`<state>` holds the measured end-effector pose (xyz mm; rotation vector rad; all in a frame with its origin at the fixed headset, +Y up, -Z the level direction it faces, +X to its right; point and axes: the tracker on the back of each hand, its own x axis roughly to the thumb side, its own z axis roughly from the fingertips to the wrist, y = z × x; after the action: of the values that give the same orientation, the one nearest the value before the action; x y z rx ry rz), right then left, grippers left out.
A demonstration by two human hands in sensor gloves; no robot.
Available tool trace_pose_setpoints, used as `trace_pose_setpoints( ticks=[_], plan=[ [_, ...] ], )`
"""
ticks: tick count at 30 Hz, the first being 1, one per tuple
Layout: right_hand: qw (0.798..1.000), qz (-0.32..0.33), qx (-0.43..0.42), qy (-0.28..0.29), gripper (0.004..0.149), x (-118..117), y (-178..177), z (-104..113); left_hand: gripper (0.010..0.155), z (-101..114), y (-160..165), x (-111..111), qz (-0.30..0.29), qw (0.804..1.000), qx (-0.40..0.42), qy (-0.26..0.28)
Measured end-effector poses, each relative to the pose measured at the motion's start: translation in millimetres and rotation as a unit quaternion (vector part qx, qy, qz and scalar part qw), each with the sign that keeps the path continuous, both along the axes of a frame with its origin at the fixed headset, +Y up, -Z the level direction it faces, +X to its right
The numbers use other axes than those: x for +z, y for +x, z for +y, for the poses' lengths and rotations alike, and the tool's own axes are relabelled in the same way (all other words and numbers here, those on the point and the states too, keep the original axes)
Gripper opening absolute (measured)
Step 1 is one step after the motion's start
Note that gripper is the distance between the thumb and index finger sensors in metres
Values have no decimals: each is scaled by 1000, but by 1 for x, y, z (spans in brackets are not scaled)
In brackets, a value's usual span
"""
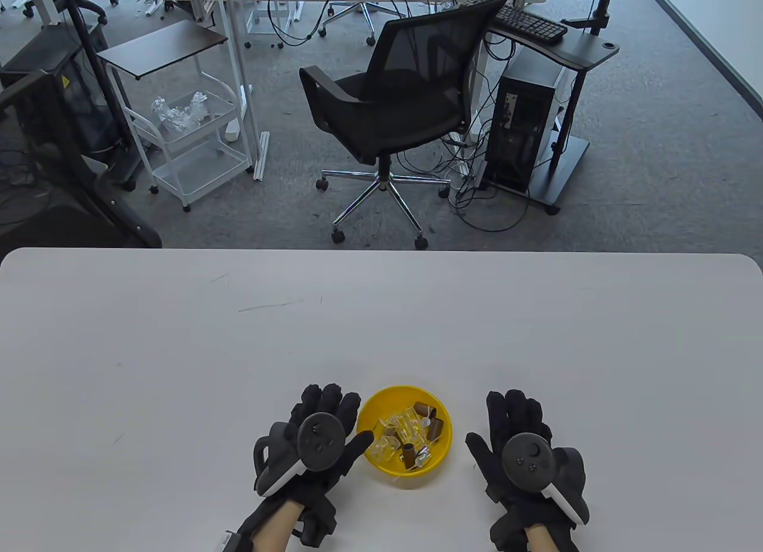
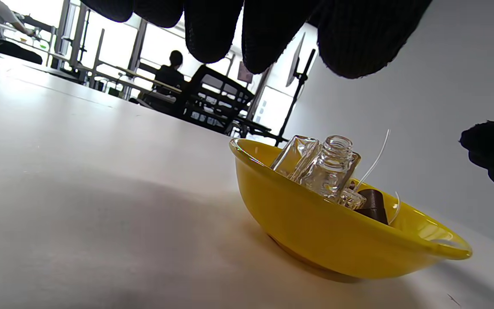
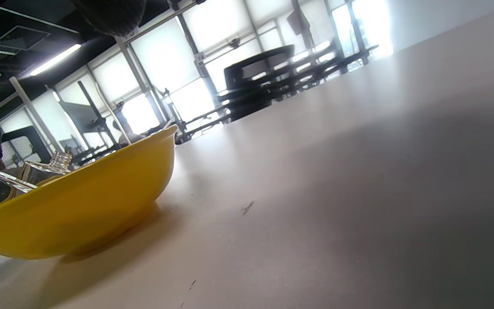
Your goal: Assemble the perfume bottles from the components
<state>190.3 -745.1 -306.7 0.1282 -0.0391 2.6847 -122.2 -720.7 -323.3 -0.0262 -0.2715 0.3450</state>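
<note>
Black knit gloves on both hands (image 1: pixel 322 439), grey-and-white trackers (image 1: pixel 539 459)

An office is indicated by the mesh swivel chair (image 1: pixel 393 105), keyboard (image 1: pixel 529 22), computer tower (image 1: pixel 524 129), desks and grey carpet.

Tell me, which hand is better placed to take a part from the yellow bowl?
Probably the left hand: its thumb already lies against the yellow bowl's rim, while the right hand rests flat, clearly apart.
</note>
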Motion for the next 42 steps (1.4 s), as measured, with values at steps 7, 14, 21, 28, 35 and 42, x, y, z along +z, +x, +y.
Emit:
trace_pose_setpoints(
  ticks=[7,14,21,28,35,42],
  plan=[
    [1000,1,-1,-4,68,0,0,0,70,-8,22,6,-24,999,-45,10],
    [1000,2,-2,-4,67,1,0,0,68,-19,34,4,-23,996,-91,2],
    [1000,4,-1,-9,67,1,-1,0,61,-22,38,6,5,996,-93,-2],
    [1000,3,-2,-11,67,1,-1,1,56,-19,43,4,23,996,-86,-23],
    [1000,3,-3,-11,67,1,-1,1,55,-20,44,4,26,997,-68,-13],
    [1000,1,-10,-11,67,0,1,2,57,-20,45,7,13,998,-51,17]
  ],
)
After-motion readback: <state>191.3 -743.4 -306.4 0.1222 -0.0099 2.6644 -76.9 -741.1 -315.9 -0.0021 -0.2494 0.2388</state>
